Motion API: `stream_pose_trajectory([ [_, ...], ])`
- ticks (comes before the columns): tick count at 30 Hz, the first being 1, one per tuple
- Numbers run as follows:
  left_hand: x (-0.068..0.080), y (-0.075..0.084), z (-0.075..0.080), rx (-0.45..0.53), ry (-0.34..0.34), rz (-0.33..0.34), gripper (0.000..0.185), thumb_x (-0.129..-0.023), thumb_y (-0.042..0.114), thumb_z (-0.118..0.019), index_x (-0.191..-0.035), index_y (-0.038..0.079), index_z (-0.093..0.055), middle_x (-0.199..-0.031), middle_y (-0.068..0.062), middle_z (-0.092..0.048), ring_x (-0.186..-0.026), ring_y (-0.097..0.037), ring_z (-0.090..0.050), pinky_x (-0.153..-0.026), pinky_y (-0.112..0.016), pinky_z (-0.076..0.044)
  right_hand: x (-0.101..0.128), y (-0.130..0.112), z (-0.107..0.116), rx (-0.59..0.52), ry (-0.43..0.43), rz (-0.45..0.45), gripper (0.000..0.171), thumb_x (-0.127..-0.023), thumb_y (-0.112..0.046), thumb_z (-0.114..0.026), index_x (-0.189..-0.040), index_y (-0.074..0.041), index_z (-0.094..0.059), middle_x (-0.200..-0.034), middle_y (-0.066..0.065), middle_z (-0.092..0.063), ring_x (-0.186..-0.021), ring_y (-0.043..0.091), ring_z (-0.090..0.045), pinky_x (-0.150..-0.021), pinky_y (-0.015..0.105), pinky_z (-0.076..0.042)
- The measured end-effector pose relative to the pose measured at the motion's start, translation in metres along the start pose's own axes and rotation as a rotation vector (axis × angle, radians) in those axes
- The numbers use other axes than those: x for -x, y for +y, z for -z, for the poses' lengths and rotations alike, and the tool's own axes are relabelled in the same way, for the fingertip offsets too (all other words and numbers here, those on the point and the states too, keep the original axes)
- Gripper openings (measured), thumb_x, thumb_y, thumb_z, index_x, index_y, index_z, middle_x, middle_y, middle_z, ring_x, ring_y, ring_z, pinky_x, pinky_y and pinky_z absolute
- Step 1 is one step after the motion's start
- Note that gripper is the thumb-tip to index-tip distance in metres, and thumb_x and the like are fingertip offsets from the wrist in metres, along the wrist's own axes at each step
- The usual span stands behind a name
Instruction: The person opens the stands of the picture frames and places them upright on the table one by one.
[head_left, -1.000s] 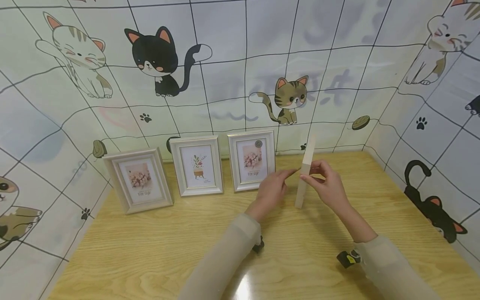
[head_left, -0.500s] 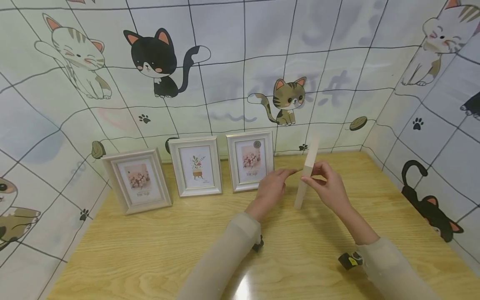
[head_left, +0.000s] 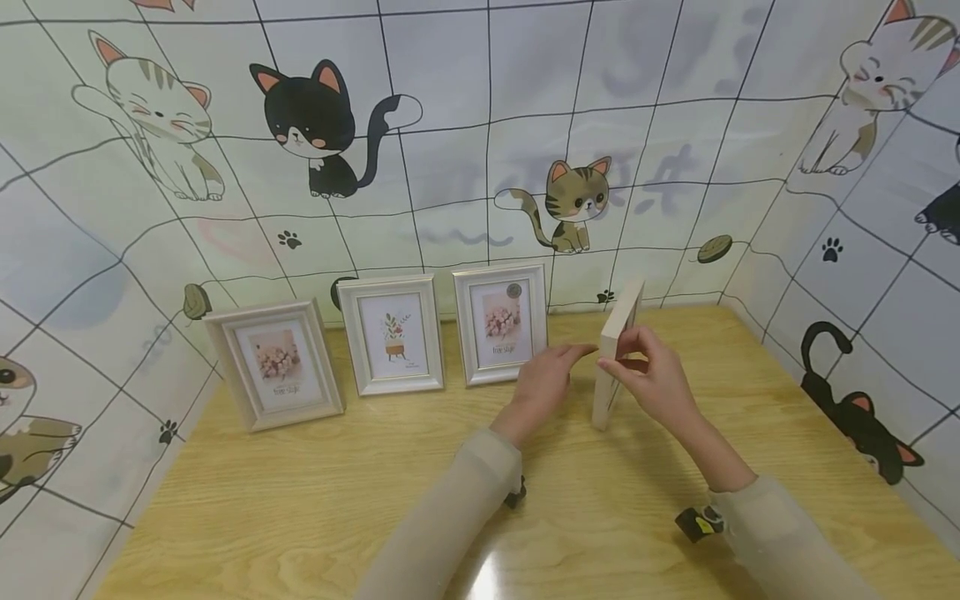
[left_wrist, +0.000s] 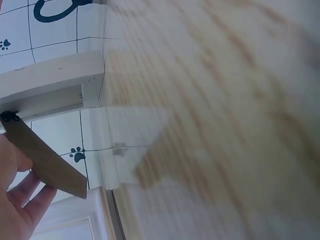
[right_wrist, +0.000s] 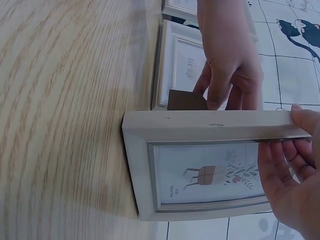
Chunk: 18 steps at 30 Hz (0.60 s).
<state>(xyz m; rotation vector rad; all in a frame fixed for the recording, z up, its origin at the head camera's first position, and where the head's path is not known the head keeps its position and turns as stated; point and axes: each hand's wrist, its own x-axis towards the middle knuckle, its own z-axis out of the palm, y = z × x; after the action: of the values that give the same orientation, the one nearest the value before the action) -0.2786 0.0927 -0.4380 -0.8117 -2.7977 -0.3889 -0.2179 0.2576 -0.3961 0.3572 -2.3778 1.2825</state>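
Observation:
A cream picture frame (head_left: pixel 611 342) stands edge-on to me near the right side of the wooden table. My right hand (head_left: pixel 656 375) grips its near side edge, thumb on the edge and fingers over the front, as the right wrist view shows. The front carries a print of a potted plant (right_wrist: pixel 207 176). Behind the frame, my left hand (head_left: pixel 542 383) pinches the brown stand flap (left_wrist: pixel 50 162) between thumb and fingers. The flap is swung out from the back, hinged at a dark spot. In the right wrist view the frame partly hides the flap and left fingers.
Three more frames stand in a row to the left: a flower-print frame (head_left: pixel 277 362), a plant-print frame (head_left: pixel 393 333) and another flower-print frame (head_left: pixel 501 321), just beyond my left hand. A cat-patterned cloth (head_left: pixel 450 167) covers the walls behind the table (head_left: pixel 360 500).
The held frame has turned a little, its top shifting right and its base edging toward me, so a sliver of its front shows. Both hands keep their hold and barely move.

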Motion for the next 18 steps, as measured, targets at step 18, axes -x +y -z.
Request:
stream_pose_trajectory([
  [18, 0.020, -0.002, 0.019, 0.271, 0.062, -0.029, 0.044, -0.099, 0.025, -0.062, -0.141, 0.027, -0.053, -0.143, 0.007, -0.058, -0.129, -0.013, -0.058, -0.105, -0.030, -0.052, 0.002, -0.006, -0.001, -0.023, 0.015, -0.023, 0.028, -0.089, -0.005, -0.073, -0.106, 0.004, -0.053, -0.098, 0.007, -0.061, -0.092, 0.001, -0.057, -0.078, 0.005, -0.053],
])
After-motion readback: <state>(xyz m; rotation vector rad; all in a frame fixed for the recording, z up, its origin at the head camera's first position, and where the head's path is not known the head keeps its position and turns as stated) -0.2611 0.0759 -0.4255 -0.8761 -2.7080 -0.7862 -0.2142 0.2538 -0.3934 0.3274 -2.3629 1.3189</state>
